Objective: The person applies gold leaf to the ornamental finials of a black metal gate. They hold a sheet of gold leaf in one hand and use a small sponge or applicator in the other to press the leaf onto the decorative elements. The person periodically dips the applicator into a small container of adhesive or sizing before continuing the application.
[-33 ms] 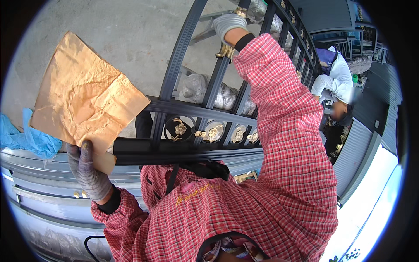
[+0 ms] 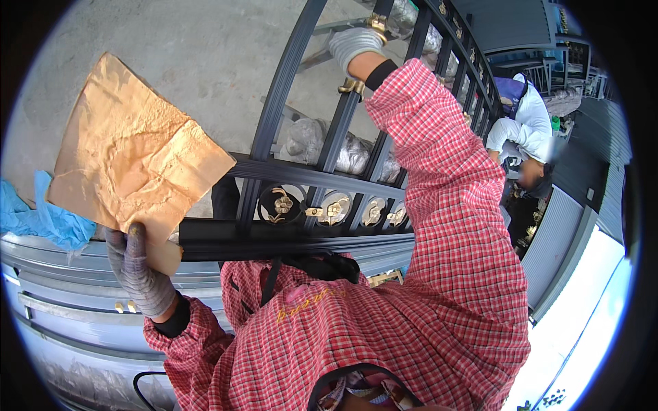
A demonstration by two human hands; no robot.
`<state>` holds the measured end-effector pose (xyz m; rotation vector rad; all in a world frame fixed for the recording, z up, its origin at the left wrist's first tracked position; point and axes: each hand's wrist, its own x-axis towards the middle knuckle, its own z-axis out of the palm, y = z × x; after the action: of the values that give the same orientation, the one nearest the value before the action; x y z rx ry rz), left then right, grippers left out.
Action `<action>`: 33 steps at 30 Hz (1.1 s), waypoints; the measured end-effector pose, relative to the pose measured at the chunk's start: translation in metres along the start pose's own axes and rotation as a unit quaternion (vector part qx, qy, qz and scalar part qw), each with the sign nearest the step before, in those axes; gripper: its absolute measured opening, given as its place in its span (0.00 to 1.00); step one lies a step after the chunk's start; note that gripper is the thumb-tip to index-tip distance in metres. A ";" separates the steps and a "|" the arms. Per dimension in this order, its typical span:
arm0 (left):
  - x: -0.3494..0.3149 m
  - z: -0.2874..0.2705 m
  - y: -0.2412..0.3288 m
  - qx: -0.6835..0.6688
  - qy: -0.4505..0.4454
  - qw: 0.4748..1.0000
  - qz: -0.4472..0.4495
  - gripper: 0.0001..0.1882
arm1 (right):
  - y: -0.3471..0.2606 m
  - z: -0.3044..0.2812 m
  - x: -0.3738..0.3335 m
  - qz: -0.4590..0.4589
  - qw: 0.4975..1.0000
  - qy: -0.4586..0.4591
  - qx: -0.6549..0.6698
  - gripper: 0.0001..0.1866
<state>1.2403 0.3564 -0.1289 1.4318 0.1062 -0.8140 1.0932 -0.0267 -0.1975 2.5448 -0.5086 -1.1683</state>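
Observation:
In my gloved left hand [image 2: 142, 270] is a cardboard sheet [image 2: 140, 147], its face smeared with thick gold paint. The thumb presses on its lower edge, with the fingers behind. My right hand [image 2: 355, 49], in a grey-white glove, is closed beside a bar of the black metal railing [image 2: 336, 137]. Its fingertips, and anything in them, are hidden. One gold ornament [image 2: 377, 25] sits just above this hand and another gold ornament [image 2: 352, 87] just below it. Gold flowers [image 2: 336, 207] fill rings along the railing's lower band.
Bluish metal profiles [image 2: 75, 288] lie stacked at the left, with a blue plastic sheet [image 2: 58, 219] above them. Plastic-wrapped bundles [image 2: 305, 140] show behind the railing bars. A person in white [image 2: 531, 120] bends down at the right, beyond the railing.
My right hand has shifted slightly left and down, showing more of the upper gold ornament. The left hand and the cardboard stay almost where they were.

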 end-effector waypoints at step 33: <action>0.008 -0.008 -0.007 -0.017 0.012 1.000 -0.014 0.25 | 0.121 0.002 -0.038 0.097 0.961 0.141 0.216 0.17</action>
<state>1.2456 0.3604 -0.1404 1.4101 0.1589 -0.8150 1.0452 -0.1188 -0.1250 2.8706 -1.0031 -0.6629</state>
